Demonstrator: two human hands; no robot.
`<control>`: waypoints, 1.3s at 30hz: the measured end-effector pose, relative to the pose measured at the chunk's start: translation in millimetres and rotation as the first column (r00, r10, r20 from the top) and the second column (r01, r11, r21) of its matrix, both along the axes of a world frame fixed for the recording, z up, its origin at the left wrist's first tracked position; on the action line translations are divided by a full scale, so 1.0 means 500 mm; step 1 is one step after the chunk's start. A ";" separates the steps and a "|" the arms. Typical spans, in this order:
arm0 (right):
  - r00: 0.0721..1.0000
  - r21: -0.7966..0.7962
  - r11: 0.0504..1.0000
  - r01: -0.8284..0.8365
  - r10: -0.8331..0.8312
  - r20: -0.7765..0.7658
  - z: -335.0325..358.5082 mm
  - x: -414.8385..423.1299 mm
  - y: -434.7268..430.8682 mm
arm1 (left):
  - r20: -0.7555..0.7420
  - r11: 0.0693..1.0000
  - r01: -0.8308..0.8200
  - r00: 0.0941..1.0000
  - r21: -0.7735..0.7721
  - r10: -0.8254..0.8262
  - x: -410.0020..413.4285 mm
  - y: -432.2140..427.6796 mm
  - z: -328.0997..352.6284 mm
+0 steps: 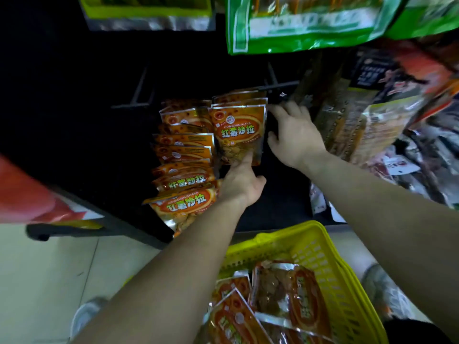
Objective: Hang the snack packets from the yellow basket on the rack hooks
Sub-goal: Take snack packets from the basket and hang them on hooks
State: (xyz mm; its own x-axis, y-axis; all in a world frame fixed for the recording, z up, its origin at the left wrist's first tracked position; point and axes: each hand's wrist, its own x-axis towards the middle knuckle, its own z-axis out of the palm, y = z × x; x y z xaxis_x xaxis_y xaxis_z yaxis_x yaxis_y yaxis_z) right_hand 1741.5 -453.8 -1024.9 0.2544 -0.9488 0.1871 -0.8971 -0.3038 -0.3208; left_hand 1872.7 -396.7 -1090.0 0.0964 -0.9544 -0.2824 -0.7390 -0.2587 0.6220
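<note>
- A yellow basket [310, 234] is sitting low on the right, on the floor side of the rack. Orange snack packets [280, 294] are lying flat inside it.
- More orange packets [183, 155] are hanging in a row on the dark rack.
- The front packet [238, 130] is hanging from a black hook [278, 88]. It is showing the words "HONGSHUSHALA" and "红薯沙拉".
- The left hand [242, 186] is pressing one straight finger [246, 157] on the bottom of the front packet. I cannot tell if it is pinching it.
- The right hand [293, 137] is hovering just beside the packet's right edge, fingers spread and loosely bent.
- A big green bag [305, 23] is hanging above, its writing too blurry to read.
- Pale floor tiles [49, 264] are showing below.
</note>
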 end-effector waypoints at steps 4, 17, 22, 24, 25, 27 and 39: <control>1.000 0.082 0.997 0.003 -0.004 0.022 0.030 -0.028 0.133 | 0.065 0.997 0.066 0.996 -0.028 -0.064 0.022 0.110 0.081; 0.973 0.567 0.824 0.012 0.121 -0.197 -0.156 -0.080 0.513 | 0.235 0.936 0.234 0.925 0.262 -0.297 0.089 0.492 -0.064; 0.984 0.728 0.684 0.056 0.088 -0.158 -0.279 -0.101 0.561 | 0.212 0.891 0.229 0.920 0.391 -0.330 0.140 0.531 -0.177; 0.985 0.767 0.640 0.046 0.100 -0.143 -0.323 -0.110 0.569 | 0.194 0.879 0.210 0.929 0.427 -0.316 0.151 0.525 -0.215; 0.987 0.790 0.610 0.063 0.079 -0.140 -0.344 -0.114 0.574 | 0.179 0.873 0.201 0.935 0.444 -0.306 0.153 0.520 -0.233; 0.985 0.811 0.561 0.164 -0.053 -0.163 -0.385 -0.125 0.590 | 0.168 0.863 0.194 0.938 0.466 -0.302 0.152 0.505 -0.265; 0.978 0.882 0.457 0.115 -0.210 -0.019 -0.482 -0.112 0.608 | 0.094 0.850 0.285 0.928 0.443 -0.360 0.112 0.455 -0.358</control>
